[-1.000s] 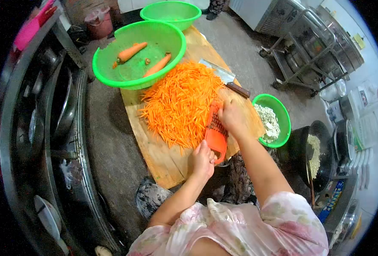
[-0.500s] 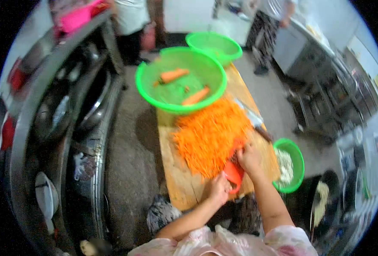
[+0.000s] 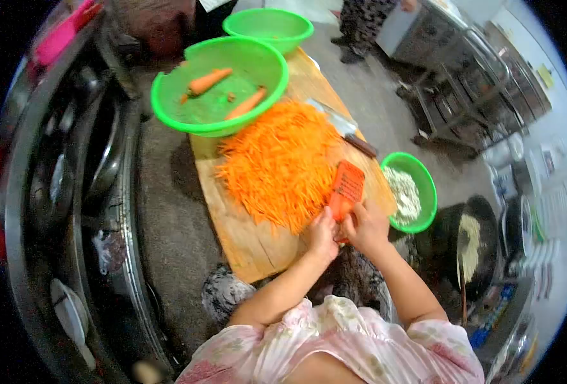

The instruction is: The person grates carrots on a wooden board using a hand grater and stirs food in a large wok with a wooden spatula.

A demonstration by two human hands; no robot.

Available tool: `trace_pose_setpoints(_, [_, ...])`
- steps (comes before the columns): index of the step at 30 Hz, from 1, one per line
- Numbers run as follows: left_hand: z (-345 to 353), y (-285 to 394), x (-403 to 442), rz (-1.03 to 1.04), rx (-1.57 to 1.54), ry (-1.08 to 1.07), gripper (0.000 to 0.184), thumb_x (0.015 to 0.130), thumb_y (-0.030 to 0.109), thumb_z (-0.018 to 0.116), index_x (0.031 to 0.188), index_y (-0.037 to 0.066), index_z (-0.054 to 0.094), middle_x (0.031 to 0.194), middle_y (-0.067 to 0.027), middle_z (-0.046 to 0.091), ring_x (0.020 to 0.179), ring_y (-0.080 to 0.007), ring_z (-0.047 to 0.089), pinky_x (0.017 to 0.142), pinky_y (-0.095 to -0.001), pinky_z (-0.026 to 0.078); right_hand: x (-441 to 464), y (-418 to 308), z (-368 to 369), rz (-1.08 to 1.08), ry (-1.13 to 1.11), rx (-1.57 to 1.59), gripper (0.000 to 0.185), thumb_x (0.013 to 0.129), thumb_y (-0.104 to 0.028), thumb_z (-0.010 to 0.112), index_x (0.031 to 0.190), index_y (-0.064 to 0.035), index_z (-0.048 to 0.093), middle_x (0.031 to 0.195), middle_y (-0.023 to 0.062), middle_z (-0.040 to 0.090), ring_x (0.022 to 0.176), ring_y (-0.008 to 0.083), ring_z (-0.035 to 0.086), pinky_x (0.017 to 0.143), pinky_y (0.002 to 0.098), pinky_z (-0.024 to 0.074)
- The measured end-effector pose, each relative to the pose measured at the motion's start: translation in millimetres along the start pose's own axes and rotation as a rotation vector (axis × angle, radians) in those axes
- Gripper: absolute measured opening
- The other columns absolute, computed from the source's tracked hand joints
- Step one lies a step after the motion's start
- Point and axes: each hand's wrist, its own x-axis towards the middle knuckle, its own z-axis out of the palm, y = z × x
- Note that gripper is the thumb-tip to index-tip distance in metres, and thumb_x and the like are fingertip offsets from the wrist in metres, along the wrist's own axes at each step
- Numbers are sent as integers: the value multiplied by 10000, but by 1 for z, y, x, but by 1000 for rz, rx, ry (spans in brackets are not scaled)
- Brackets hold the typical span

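Observation:
My left hand [image 3: 324, 235] is closed on the lower, handle end of a red grater [image 3: 348, 179], which points away from me over the board. My right hand [image 3: 366, 229] is curled against the grater's lower right side; what its fingers grip is hidden, though a smooth orange patch shows beside them. Past the grater lies a broad heap of shredded carrot [image 3: 280, 166] on a wooden board [image 3: 258, 256]. At the heap's far side stands a big green basin [image 3: 168, 118] holding two whole carrots [image 3: 210, 82] and a small scrap.
A knife [image 3: 334, 118] lies along the board's right edge. A second green basin [image 3: 267, 22] stands behind. To the right are a green bowl of pale shreds [image 3: 404, 192] and a dark wok [image 3: 478, 249]. Metal shelving [image 3: 123, 256] lines the left. A person's legs [image 3: 363, 25] show at the back.
My right hand has slid from the grater's upper part down to its lower end, uncovering the grating face. The whole view has shifted, so the board and basins appear higher and further left.

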Motion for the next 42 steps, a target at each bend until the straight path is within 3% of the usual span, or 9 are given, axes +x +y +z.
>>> trace_pose_setpoints(5, [-10,-2,-7,23,-42,111,216,917,305,403,789,134,440,547,33,343,440,-87,305,418,-239,270,45,34,62,28,59,-48,146,704,-185,583,705,-39,575,718,169,520,646,329,527,560,420,440])
trace_pose_setpoints(9, [5,30,8,131,-90,128,298,912,304,426,677,149,330,520,43,210,422,-83,224,413,-243,241,110,31,78,132,-34,26,209,724,-191,549,802,-6,609,843,194,572,773,345,567,656,439,464])
trace_pose_setpoints(18, [10,23,-55,23,-58,160,253,917,270,421,713,124,387,526,39,253,410,-82,249,396,-240,257,131,52,98,376,-49,-107,257,710,-252,522,728,-18,626,748,208,596,743,344,594,670,430,467])
trace_pose_setpoints(21, [-8,32,-53,202,-4,55,281,919,277,418,686,127,374,527,43,250,414,-79,247,396,-237,253,112,48,77,514,-77,151,265,708,-257,515,714,-12,614,777,220,590,767,334,591,665,418,458])
trace_pose_setpoints(29, [10,40,3,161,4,135,245,904,308,449,721,156,394,524,62,273,415,-63,252,403,-223,255,38,-16,30,-105,69,84,170,707,-183,570,706,-14,590,755,170,561,664,349,543,587,441,431])
trace_pose_setpoints(32, [-2,38,10,103,-58,130,247,909,308,435,721,154,395,532,57,287,415,-63,254,403,-225,254,74,0,66,81,40,51,141,709,-144,575,714,-3,566,732,186,533,715,360,523,638,435,421])
trace_pose_setpoints(34, [-5,38,9,117,-101,144,244,912,303,430,727,148,396,533,53,281,409,-68,247,396,-227,246,118,24,101,-18,219,45,179,733,-175,552,744,2,575,767,197,545,742,368,535,669,445,436])
trace_pose_setpoints(36, [11,45,5,129,-120,162,250,910,302,436,727,138,389,526,46,264,395,-81,231,383,-232,230,155,39,108,225,-9,-158,226,747,-207,518,789,3,591,812,208,560,775,377,548,702,453,448])
trace_pose_setpoints(42, [9,44,-2,124,-99,178,291,917,278,421,669,137,365,497,45,239,385,-82,234,375,-240,261,145,47,94,239,-102,-56,249,741,-245,518,777,-9,587,850,180,572,787,338,564,670,461,451])
